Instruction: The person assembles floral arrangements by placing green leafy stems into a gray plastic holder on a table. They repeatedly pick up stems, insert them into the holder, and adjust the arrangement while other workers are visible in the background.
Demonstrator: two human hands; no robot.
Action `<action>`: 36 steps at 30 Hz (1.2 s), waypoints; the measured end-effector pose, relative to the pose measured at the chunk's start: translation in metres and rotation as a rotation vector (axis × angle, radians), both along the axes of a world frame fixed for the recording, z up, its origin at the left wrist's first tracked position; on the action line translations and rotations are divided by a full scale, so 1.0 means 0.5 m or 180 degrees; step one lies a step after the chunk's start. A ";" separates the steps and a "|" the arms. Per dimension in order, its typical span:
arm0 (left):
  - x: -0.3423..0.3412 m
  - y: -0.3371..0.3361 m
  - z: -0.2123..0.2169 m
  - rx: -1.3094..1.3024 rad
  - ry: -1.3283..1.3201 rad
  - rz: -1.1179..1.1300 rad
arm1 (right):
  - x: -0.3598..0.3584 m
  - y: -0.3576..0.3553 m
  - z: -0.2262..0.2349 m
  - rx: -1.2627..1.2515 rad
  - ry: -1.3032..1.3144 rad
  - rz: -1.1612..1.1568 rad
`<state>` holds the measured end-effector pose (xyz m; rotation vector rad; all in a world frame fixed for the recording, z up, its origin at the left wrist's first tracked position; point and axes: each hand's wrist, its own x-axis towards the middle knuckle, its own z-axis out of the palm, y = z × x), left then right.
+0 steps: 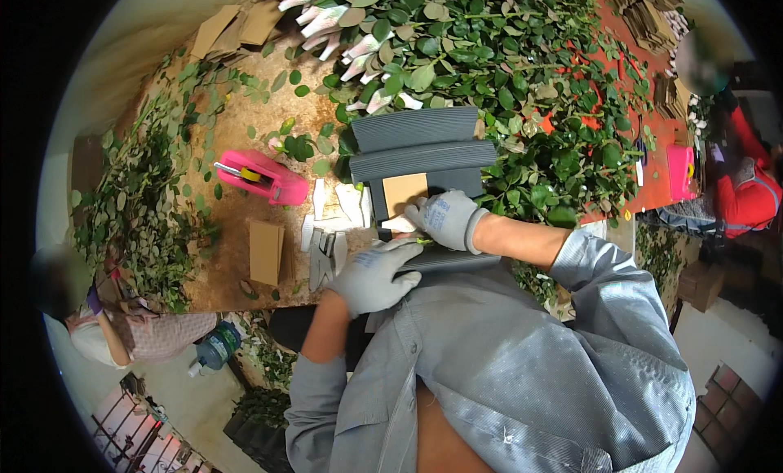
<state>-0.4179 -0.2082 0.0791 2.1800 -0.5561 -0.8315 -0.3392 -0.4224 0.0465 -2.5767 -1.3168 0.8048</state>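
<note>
Grey gloved left hand (373,276) and right hand (444,218) both pinch a green stem (422,242) (tiny) beside the grey corrugated sheets (424,151).

Bright, even overhead light, soft shadows, strong fisheye bending, black vignette, blur toward the rim.

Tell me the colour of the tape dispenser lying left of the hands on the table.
Bright pink: the tape dispenser shows best in the head view, on the brown table.

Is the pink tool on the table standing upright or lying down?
Lying down: the pink tool rests flat on its side among loose leaves.
</note>
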 end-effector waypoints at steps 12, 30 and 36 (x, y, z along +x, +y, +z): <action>0.096 0.019 -0.090 0.1394 -0.1263 -0.0332 | 0.005 -0.008 -0.031 0.0258 0.0149 -0.0167; 0.039 0.031 0.064 0.0435 -0.0698 -0.0363 | -0.011 0.011 -0.032 0.0122 -0.0030 0.0029; 0.010 -0.034 0.021 0.1086 -0.0610 -0.0592 | -0.015 -0.014 -0.057 0.0665 -0.0160 -0.0120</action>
